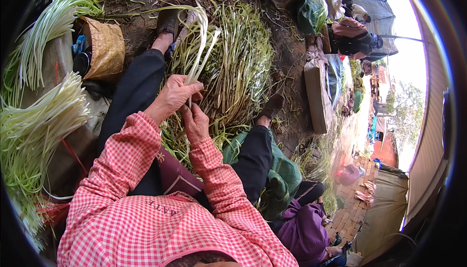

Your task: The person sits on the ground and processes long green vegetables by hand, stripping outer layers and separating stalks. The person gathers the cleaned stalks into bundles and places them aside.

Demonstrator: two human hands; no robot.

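Note:
My left hand [173, 93] grips a few long, pale vegetable stalks [199, 57], which fan upward from the fist. Just below it, my right hand [197, 122] pinches at the lower end of a stalk, thumb against fingers. Both hands are close together over a heap of untrimmed leafy stalks [233, 59], green and yellowish with brown ends, between my legs. On my left, a bundle of cleaned white-and-green stalks [43, 132] lies across a draped surface. Another such bundle [47, 37] lies beyond it.
A tan bucket-like container [104, 48] holding dark and blue items stands by my left leg. Green sacking [281, 172] lies at my right knee. A person in purple [306, 227] sits to the right. A long block-like bundle [315, 95] lies past the bare soil [284, 70].

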